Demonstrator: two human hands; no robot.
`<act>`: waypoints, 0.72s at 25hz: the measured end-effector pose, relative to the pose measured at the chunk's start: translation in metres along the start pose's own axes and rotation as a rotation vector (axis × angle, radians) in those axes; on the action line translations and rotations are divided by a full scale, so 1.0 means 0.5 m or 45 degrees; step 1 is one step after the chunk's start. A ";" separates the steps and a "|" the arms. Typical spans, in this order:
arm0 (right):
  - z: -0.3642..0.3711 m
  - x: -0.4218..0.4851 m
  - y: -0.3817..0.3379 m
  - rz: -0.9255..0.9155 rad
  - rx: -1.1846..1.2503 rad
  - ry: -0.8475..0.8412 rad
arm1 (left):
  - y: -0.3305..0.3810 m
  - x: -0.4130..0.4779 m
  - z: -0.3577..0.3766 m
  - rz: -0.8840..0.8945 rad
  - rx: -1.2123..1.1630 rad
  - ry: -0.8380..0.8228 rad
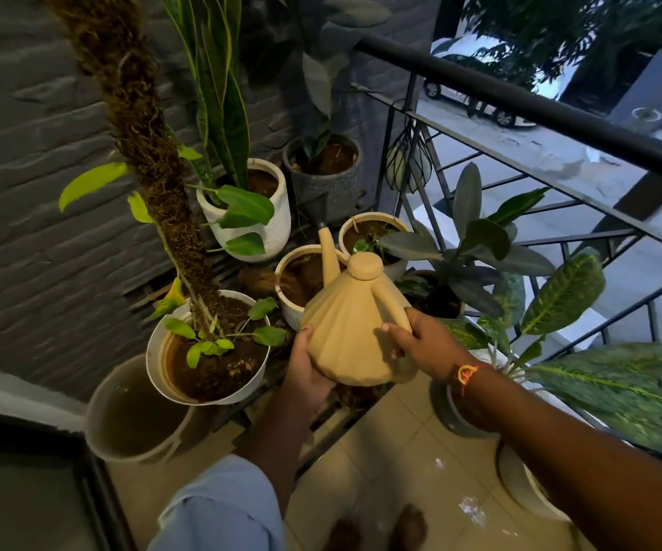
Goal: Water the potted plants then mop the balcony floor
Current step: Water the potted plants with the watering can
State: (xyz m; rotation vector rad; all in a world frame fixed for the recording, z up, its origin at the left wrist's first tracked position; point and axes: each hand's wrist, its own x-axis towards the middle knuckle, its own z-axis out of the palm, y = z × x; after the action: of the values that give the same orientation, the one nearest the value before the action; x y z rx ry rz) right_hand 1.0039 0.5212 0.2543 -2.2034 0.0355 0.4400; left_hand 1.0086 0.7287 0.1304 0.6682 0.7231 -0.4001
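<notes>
A tan ribbed watering can [351, 332] with a round lid and a long spout tipped by a dark rose is tilted away from me. My left hand [305, 367] cups its lower left side. My right hand [424, 344] grips its handle on the right. The spout reaches over a white pot of bare soil [299, 278] toward another white pot with a small plant [365, 232]. A white pot with a moss pole and climbing plant [206, 351] stands to the left. Behind are a snake plant pot [257, 208] and a grey pot [327, 169].
A bucket of water [134, 415] stands at lower left by a dark grey brick wall [35, 192]. A black metal railing [520, 101] runs along the right, with leafy potted plants [559, 312] in front of it. Beige floor tiles [400, 471] and my feet lie below.
</notes>
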 end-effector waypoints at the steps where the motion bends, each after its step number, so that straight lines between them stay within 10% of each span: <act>1: 0.003 0.003 0.001 -0.009 -0.033 0.003 | 0.009 0.006 -0.003 0.012 0.010 0.005; 18: -0.012 -0.118 0.022 -0.175 -0.348 0.212 | 0.014 -0.001 0.040 0.004 0.263 -0.211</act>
State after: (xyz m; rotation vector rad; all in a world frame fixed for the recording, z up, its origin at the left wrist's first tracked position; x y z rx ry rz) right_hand 0.9485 0.5024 0.2683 -2.4880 -0.0908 0.1922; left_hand 1.0215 0.7202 0.1449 0.8203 0.5273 -0.5256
